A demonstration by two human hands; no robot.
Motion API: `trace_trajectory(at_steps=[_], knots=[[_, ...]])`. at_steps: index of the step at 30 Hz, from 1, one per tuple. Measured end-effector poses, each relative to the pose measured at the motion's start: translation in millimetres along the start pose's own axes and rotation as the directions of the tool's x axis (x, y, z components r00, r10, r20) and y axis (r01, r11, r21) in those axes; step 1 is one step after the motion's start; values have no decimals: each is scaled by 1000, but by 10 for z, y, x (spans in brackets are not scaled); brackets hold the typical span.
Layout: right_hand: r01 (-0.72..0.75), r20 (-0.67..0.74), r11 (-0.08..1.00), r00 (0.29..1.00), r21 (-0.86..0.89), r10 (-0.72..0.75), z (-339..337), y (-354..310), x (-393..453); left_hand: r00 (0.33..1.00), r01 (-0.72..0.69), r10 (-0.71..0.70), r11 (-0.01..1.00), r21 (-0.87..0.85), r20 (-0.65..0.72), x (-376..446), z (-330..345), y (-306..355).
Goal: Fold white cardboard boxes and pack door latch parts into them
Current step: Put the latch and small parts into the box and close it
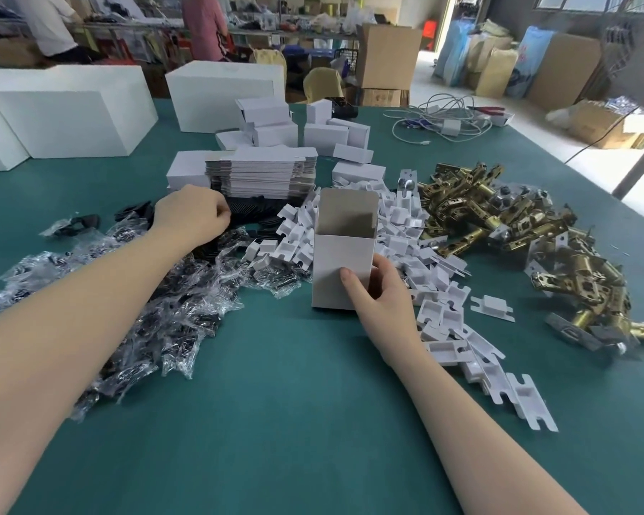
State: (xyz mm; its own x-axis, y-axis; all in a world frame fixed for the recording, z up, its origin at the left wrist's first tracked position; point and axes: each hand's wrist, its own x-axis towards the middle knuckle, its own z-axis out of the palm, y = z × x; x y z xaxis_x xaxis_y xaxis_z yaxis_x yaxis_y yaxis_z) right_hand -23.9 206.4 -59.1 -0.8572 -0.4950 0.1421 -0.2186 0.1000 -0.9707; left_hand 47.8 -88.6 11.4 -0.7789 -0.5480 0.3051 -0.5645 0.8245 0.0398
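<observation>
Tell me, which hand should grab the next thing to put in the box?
Left. The left hand is already over the bagged parts; the right hand is busy holding the open box upright.

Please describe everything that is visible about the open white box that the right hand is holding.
The open white box is a small tall carton of thin cardboard, white outside and grey-brown inside. It stands upright on the green table, its top open and the lid flap raised at the back. No contents can be seen inside it. The right hand grips its lower right corner, the thumb on the front face. Behind and beside it lies a heap of white inserts.
</observation>
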Motion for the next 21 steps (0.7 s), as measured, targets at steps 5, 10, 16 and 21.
trace_trajectory(at_steps=[5,10,16,21], knots=[[-4,-2,1000,1000,8,4,0,-11,-7,978,77,-28,969,-234,205,64,-78,-41],[-5,-10,1000,1000,-17,5,0,-4,-2,974,-10,52,982,-187,221,40,21,-73],[-18,-18,1000,1000,-13,18,8,-11,7,901,-93,168,975,-200,401,101,134,43],[-12,-24,999,1000,-42,11,6,-17,8,924,-110,174,974,-197,341,148,158,110]])
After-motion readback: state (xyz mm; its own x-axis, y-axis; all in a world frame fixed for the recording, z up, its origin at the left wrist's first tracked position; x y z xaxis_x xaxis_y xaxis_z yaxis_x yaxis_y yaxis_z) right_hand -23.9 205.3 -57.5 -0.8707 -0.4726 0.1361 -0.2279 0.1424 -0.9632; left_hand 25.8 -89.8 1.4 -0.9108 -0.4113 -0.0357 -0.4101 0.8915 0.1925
